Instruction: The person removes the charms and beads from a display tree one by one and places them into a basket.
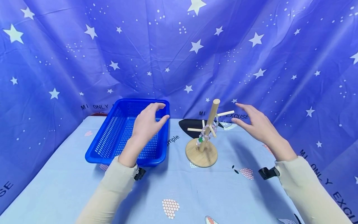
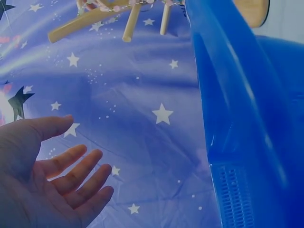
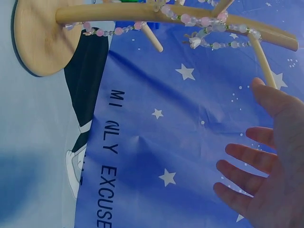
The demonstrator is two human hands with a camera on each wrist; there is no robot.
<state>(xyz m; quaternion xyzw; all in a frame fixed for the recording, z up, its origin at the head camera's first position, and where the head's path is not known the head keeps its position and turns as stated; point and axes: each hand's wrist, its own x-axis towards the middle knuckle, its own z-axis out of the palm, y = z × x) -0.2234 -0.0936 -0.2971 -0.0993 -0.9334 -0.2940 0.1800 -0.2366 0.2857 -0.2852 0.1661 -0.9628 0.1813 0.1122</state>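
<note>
table (image 1: 179,186), basket (image 1: 159,155) floor behind left hand (image 1: 146,124)

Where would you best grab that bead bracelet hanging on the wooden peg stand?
Probably pinch the loose loop of the bead bracelet where it sags below the pegs, near the post of the wooden stand. Come from the right, where the open right hand hovers; its fingers can then lift the strand up and outward off the upward-slanting pegs.

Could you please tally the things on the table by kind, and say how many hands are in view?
Blue perforated plastic basket: 1
Wooden peg stand with round base: 1
Pink and clear beaded strand on the stand: 1
Open, empty hands: 2, left and right
Total: 5
</note>
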